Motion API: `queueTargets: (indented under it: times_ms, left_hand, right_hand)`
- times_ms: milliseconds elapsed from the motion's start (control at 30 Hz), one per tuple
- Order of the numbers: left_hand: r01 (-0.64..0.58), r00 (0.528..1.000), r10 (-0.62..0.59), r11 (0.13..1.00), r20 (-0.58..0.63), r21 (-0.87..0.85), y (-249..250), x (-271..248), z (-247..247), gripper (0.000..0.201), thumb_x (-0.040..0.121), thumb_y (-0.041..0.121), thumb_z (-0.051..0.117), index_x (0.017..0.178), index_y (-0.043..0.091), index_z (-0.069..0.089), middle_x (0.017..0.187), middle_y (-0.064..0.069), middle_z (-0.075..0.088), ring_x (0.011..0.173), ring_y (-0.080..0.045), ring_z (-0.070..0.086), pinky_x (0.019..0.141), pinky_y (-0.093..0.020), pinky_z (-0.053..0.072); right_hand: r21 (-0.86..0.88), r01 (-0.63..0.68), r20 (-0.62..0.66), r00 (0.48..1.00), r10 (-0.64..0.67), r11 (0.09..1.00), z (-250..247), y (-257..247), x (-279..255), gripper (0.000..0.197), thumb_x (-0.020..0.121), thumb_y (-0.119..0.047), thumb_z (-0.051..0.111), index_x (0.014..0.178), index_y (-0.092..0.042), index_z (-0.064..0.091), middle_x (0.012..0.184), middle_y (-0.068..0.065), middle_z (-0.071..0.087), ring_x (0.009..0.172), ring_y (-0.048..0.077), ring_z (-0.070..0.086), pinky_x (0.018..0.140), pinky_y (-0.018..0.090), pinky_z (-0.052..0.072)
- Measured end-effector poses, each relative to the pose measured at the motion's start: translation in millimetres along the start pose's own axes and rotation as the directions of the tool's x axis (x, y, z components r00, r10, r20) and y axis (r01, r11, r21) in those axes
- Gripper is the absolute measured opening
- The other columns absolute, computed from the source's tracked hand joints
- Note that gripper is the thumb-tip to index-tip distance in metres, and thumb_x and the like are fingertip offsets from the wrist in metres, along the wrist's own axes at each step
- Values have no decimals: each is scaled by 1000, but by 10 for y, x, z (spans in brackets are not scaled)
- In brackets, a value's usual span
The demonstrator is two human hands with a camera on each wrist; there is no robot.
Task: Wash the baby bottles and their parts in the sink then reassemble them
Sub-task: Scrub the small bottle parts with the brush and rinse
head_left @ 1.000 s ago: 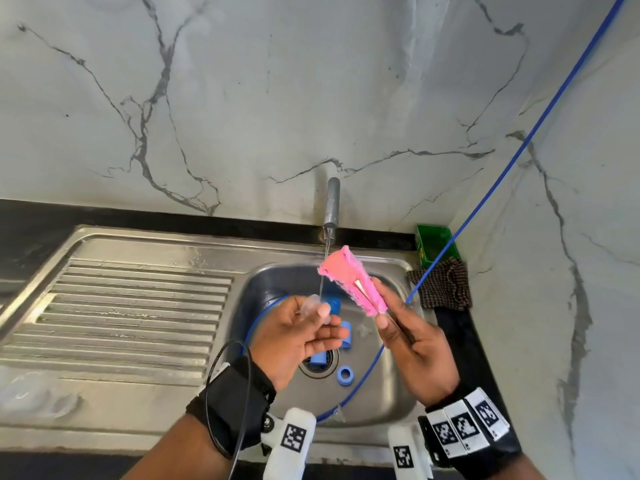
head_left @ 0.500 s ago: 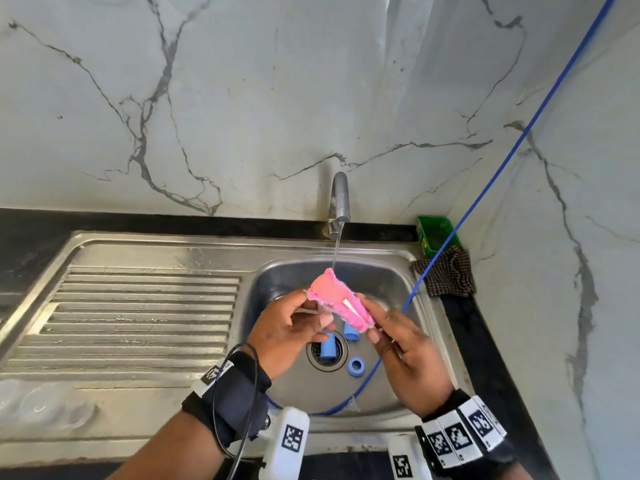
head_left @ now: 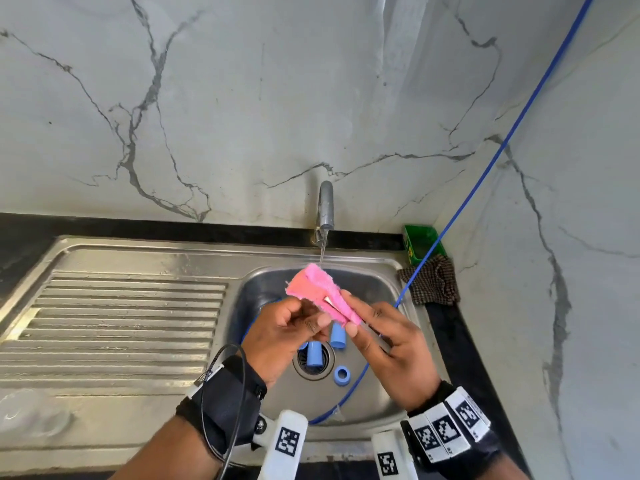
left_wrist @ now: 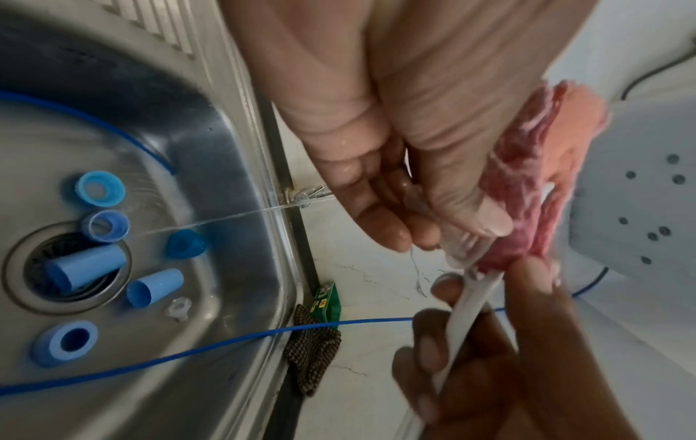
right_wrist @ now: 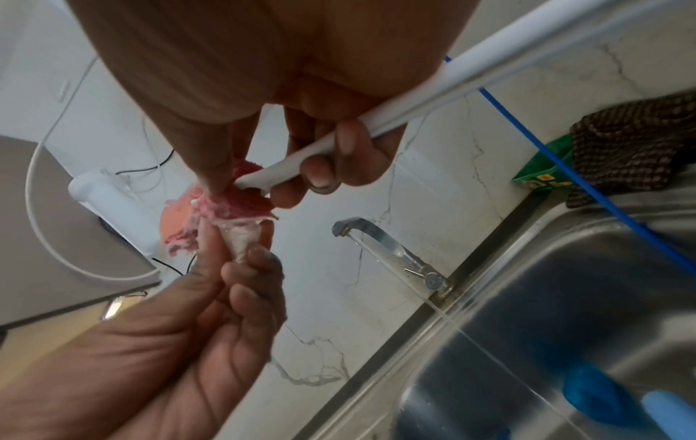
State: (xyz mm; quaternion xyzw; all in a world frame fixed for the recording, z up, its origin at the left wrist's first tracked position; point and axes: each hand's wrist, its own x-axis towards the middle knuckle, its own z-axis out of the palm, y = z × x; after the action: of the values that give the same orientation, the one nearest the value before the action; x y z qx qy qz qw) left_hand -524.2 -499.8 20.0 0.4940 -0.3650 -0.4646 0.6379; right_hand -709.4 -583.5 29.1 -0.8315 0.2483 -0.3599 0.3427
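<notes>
Over the sink basin [head_left: 377,282], my left hand [head_left: 313,323] pinches a clear silicone nipple [right_wrist: 243,238] between its fingertips. My right hand [head_left: 360,329] grips the white handle [right_wrist: 376,119] of a brush whose pink sponge head [head_left: 318,289] presses against the nipple's open end. A thin stream runs from the tap [head_left: 325,209] behind the sponge. Several blue bottle parts lie round the drain: a tube [left_wrist: 86,265] in the strainer, a second tube [left_wrist: 154,287], two caps [left_wrist: 99,189] [left_wrist: 186,243], rings [left_wrist: 64,343], and another clear nipple [left_wrist: 177,308].
A ribbed steel drainboard [head_left: 121,323] stretches left of the basin. A green box [head_left: 420,244] and a checked cloth [head_left: 433,284] sit at the back right corner. A blue cable [head_left: 485,168] slants down from the wall into the basin. Marble wall stands close behind.
Both hands have come together and sunk a little toward the basin. The pink sponge head, held apart from the nipple a second ago, now sits against it.
</notes>
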Motion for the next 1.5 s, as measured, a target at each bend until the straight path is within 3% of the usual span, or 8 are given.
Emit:
queueTargets:
  times_ms: [100, 500, 700, 800, 1000, 1100, 1267, 1500]
  left_hand:
    - [-17, 997, 15, 999, 73, 37, 10, 14, 55, 4, 84, 24, 76, 81, 21, 76, 71, -5, 68, 67, -17, 64, 68, -26, 55]
    - [-181, 980, 184, 982, -73, 45, 196, 160, 192, 14, 95, 23, 65, 94, 9, 67, 77, -6, 60, 70, -21, 50, 66, -32, 50]
    - [-221, 960, 228, 973, -161, 60, 456, 276, -38, 24, 87, 44, 67, 88, 20, 69, 77, -1, 60, 70, -17, 51, 70, -36, 50]
    - [-221, 971, 233, 962, -57, 163, 418, 184, 152, 20, 95, 35, 68, 91, 15, 68, 75, 1, 63, 67, -15, 54, 67, -36, 52]
    - [-239, 951, 243, 970, -192, 44, 505, 184, -136, 15, 92, 30, 62, 82, 22, 68, 72, -2, 57, 64, -14, 49, 61, -26, 49]
    - [-210, 968, 224, 970, -113, 127, 435, 107, -53, 24, 96, 29, 62, 90, 7, 65, 70, -7, 55, 62, -19, 49, 61, -33, 48]
    - [-191, 935, 182, 982, -306, 0, 494, 126, -258, 23, 98, 26, 56, 83, 10, 61, 66, -2, 53, 58, -13, 45, 55, -28, 41]
    - [-193, 961, 207, 977, -181, 93, 477, -5, -122, 25, 100, 33, 53, 84, 16, 60, 70, -3, 50, 60, -14, 40, 54, -26, 38]
  right_hand:
    - [86, 11, -26, 1000, -9, 996, -37, -49, 144, 42, 95, -27, 69, 136, -34, 62, 96, -6, 65, 90, 11, 67, 83, 15, 48]
    - [46, 32, -89, 996, -27, 998, -36, -169, 452, 42, 93, -45, 62, 135, -40, 61, 82, -11, 63, 76, 6, 62, 72, 15, 47]
    - [54, 42, -91, 995, -37, 998, -54, -288, 497, 42, 93, -33, 69, 134, -40, 62, 79, -12, 60, 74, 4, 60, 72, 12, 44]
    - [54, 31, -104, 994, -25, 998, -52, -381, 597, 42, 94, -35, 66, 135, -40, 61, 84, -12, 64, 80, 5, 64, 75, 16, 48]
    - [5, 54, -95, 994, -53, 999, 101, -462, 547, 41, 95, -36, 67, 135, -36, 61, 75, -20, 54, 70, 1, 56, 70, 9, 41]
    - [20, 9, -132, 991, -6, 1000, 193, -469, 597, 41, 94, -46, 62, 135, -41, 61, 77, -11, 61, 72, 8, 60, 70, 21, 50]
    - [4, 17, -88, 996, -17, 1000, 312, -567, 511, 41, 94, -45, 61, 135, -37, 62, 72, -11, 52, 68, 7, 55, 67, 11, 42]
    - [185, -71, -121, 988, 94, 980, 351, -589, 514, 35, 97, -41, 63, 131, -33, 66, 85, -8, 70, 80, 10, 66, 76, 25, 53]
